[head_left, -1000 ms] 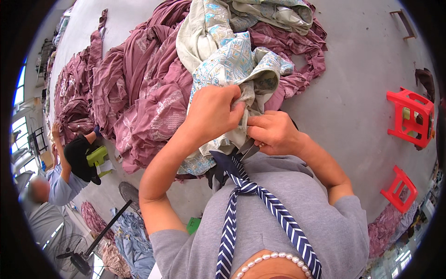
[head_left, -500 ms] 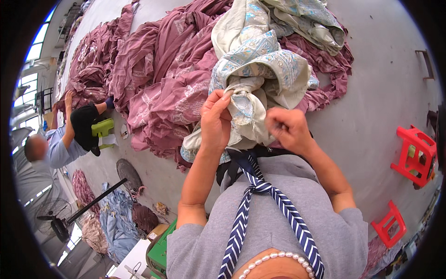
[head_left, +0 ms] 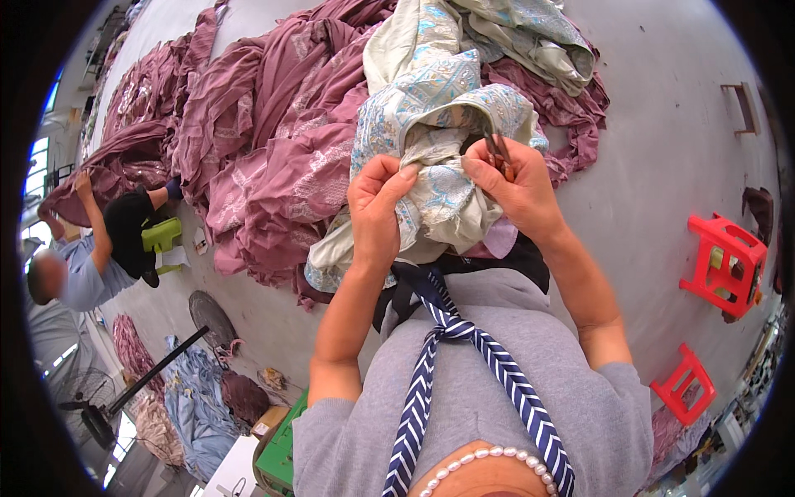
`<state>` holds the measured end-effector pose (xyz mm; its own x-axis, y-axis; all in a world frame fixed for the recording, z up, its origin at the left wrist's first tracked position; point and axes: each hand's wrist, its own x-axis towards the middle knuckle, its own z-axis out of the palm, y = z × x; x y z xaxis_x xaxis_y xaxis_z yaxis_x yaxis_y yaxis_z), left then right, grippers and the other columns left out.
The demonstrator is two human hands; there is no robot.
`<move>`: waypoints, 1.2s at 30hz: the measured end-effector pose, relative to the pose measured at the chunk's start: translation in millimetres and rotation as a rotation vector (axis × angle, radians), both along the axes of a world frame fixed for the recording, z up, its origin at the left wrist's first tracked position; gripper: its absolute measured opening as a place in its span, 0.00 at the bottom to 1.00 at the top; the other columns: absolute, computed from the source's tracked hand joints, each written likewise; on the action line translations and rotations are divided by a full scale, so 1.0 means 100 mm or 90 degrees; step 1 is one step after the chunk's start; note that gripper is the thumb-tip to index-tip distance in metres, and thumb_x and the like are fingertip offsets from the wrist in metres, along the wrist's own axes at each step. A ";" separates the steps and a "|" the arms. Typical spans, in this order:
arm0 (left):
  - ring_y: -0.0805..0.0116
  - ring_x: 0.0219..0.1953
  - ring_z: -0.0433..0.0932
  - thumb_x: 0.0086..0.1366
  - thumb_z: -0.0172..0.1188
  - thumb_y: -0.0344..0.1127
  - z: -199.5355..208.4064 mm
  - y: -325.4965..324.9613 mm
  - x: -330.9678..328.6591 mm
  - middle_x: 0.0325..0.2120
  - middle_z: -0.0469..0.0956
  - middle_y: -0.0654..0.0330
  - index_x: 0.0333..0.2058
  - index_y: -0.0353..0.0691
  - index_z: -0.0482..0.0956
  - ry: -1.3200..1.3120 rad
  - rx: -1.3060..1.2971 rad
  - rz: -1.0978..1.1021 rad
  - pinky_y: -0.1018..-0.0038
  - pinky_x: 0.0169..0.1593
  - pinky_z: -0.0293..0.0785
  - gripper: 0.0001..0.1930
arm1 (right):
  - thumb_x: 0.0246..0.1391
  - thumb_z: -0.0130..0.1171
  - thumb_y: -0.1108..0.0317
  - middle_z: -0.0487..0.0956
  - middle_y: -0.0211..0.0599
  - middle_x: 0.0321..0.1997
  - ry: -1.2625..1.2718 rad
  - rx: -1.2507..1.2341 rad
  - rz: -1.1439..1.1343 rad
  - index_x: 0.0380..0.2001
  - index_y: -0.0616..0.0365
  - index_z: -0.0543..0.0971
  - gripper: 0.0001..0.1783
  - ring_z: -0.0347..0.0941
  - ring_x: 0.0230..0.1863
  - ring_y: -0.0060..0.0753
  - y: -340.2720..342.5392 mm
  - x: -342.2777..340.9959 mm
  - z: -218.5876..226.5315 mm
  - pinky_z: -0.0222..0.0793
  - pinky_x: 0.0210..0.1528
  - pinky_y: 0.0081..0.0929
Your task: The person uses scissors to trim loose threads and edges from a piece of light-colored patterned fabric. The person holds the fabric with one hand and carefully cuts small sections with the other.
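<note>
A pale cream cloth with a blue and silver pattern (head_left: 443,91) lies bunched over my lap and spreads away from me. My left hand (head_left: 379,207) pinches a fold of it between thumb and fingers. Just to the right, my right hand (head_left: 523,190) is closed on small dark thread snips (head_left: 500,151), their tips pointing up and away. The thumb and forefinger of that hand also touch the cloth. Whether the snips' blades are apart, I cannot make out.
Heaped mauve cloth (head_left: 265,149) covers the floor ahead and left. Another person (head_left: 79,265) at the left handles its end, beside a green stool (head_left: 161,235). Red stools (head_left: 722,267) stand at right. A fan (head_left: 95,418) and blue cloth (head_left: 199,414) are lower left.
My right hand has turned and moved up to the cloth's edge, and the snips in it now show. The left hand keeps its pinch. The other person has lifted some mauve cloth.
</note>
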<state>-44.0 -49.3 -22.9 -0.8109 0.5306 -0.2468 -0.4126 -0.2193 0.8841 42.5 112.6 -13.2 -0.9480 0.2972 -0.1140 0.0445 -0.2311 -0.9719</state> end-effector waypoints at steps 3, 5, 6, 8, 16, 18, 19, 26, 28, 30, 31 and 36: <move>0.86 0.28 0.67 0.60 0.57 0.27 0.14 0.02 -0.03 0.22 0.73 0.69 0.27 0.36 0.74 0.087 -0.059 -0.024 0.84 0.32 0.63 0.03 | 0.57 0.58 0.67 0.66 0.15 0.21 0.020 -0.064 -0.028 0.30 0.60 0.74 0.07 0.57 0.22 0.07 -0.03 -0.04 0.05 0.50 0.22 0.10; 0.82 0.31 0.70 0.57 0.59 0.26 0.20 0.00 -0.06 0.27 0.75 0.65 0.29 0.36 0.75 0.169 -0.147 -0.052 0.80 0.29 0.66 0.02 | 0.57 0.58 0.67 0.66 0.15 0.21 0.035 -0.066 -0.028 0.31 0.60 0.74 0.07 0.56 0.21 0.06 -0.02 -0.09 0.06 0.50 0.22 0.10; 0.78 0.31 0.71 0.55 0.60 0.25 0.24 0.04 -0.06 0.29 0.75 0.63 0.30 0.37 0.75 0.292 -0.154 0.001 0.80 0.29 0.66 0.04 | 0.57 0.58 0.67 0.66 0.15 0.21 0.042 -0.068 -0.028 0.31 0.60 0.74 0.07 0.56 0.21 0.06 -0.02 -0.11 0.07 0.49 0.21 0.10; 0.72 0.33 0.72 0.51 0.62 0.25 0.36 0.16 -0.08 0.34 0.75 0.59 0.32 0.38 0.76 0.534 -0.169 0.109 0.79 0.30 0.67 0.08 | 0.57 0.58 0.65 0.66 0.14 0.21 0.041 -0.055 -0.020 0.31 0.59 0.74 0.08 0.56 0.20 0.05 0.01 -0.18 0.11 0.48 0.20 0.10; 0.57 0.37 0.74 0.40 0.62 0.27 0.46 -0.01 -0.15 0.35 0.72 0.55 0.34 0.40 0.77 0.854 -0.238 -0.056 0.69 0.35 0.71 0.16 | 0.56 0.58 0.65 0.64 0.13 0.17 -0.024 -0.040 -0.017 0.29 0.56 0.75 0.07 0.52 0.14 0.03 0.02 -0.40 0.22 0.42 0.14 0.10; 0.56 0.35 0.74 0.40 0.62 0.26 0.42 0.03 -0.10 0.34 0.72 0.55 0.34 0.40 0.77 0.868 -0.255 -0.022 0.68 0.36 0.72 0.16 | 0.56 0.58 0.65 0.64 0.13 0.17 -0.035 -0.024 -0.016 0.28 0.56 0.75 0.07 0.53 0.14 0.03 0.00 -0.44 0.25 0.42 0.14 0.10; 0.56 0.35 0.74 0.40 0.62 0.26 0.38 0.04 -0.09 0.34 0.72 0.55 0.34 0.40 0.77 0.877 -0.267 -0.006 0.68 0.36 0.72 0.16 | 0.56 0.58 0.65 0.64 0.13 0.18 -0.039 -0.028 -0.021 0.28 0.56 0.75 0.07 0.53 0.14 0.03 -0.01 -0.44 0.24 0.42 0.14 0.10; 0.63 0.33 0.73 0.47 0.64 0.19 0.30 0.04 -0.09 0.34 0.73 0.56 0.34 0.36 0.78 0.691 -0.183 0.038 0.74 0.35 0.72 0.13 | 0.56 0.58 0.64 0.69 0.16 0.20 -0.033 0.019 -0.072 0.31 0.59 0.76 0.09 0.53 0.16 0.04 0.00 -0.36 0.23 0.43 0.16 0.10; 0.65 0.32 0.74 0.49 0.64 0.20 0.29 0.03 -0.09 0.33 0.74 0.56 0.35 0.36 0.79 0.613 -0.170 0.050 0.76 0.35 0.71 0.12 | 0.54 0.59 0.65 0.71 0.18 0.22 -0.012 0.154 -0.098 0.32 0.60 0.76 0.09 0.52 0.17 0.05 -0.04 -0.24 0.30 0.43 0.17 0.10; 0.64 0.32 0.74 0.50 0.64 0.20 0.30 0.04 -0.08 0.33 0.75 0.56 0.36 0.36 0.79 0.615 -0.190 0.063 0.75 0.35 0.72 0.13 | 0.53 0.60 0.67 0.72 0.19 0.23 0.031 0.294 -0.108 0.32 0.62 0.76 0.09 0.51 0.18 0.05 -0.10 -0.08 0.37 0.43 0.18 0.10; 0.64 0.32 0.75 0.50 0.63 0.21 0.27 0.05 -0.07 0.33 0.75 0.56 0.37 0.36 0.79 0.644 -0.208 0.072 0.75 0.35 0.72 0.13 | 0.51 0.61 0.70 0.70 0.18 0.22 0.024 0.351 -0.095 0.31 0.62 0.76 0.07 0.51 0.19 0.05 -0.14 -0.06 0.43 0.45 0.20 0.10; 0.62 0.31 0.77 0.52 0.62 0.23 0.21 0.15 0.00 0.33 0.78 0.54 0.38 0.35 0.79 0.697 -0.251 0.032 0.75 0.34 0.72 0.13 | 0.52 0.59 0.71 0.67 0.20 0.20 0.007 0.204 -0.054 0.30 0.62 0.75 0.06 0.55 0.20 0.08 -0.12 0.02 0.29 0.49 0.20 0.13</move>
